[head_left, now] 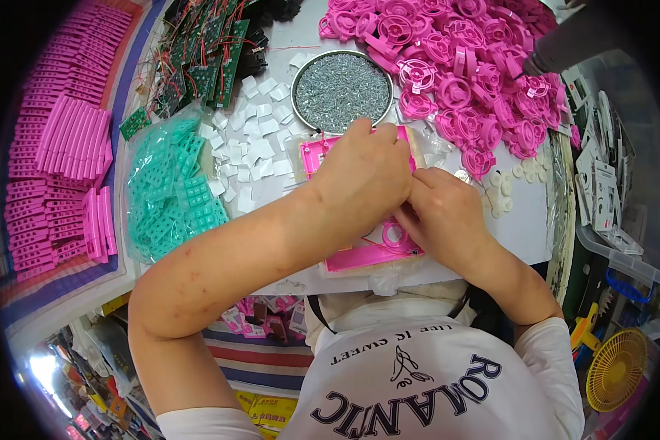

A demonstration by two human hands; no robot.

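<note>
An open pink plastic casing (370, 258) lies in front of me at the table's near edge, with a pink ring-shaped part (394, 235) inside its near half. My left hand (363, 165) bends over the casing's far half, fingers curled. Just to its right, my right hand (447, 213) is closed with fingertips pinched against the left one. Whatever the two hands grip between them is hidden by the knuckles. Beyond them stands a round metal tin (294, 92) filled with small screws (341, 92).
White squares (257, 139) and bagged teal keypads (191, 198) lie left, below wired green circuit boards (227, 66). Pink ring parts (469, 81) are heaped far right, near small white discs (502, 194). A grey cylindrical tool (579, 40) juts in above. Pink casings (73, 139) line the left.
</note>
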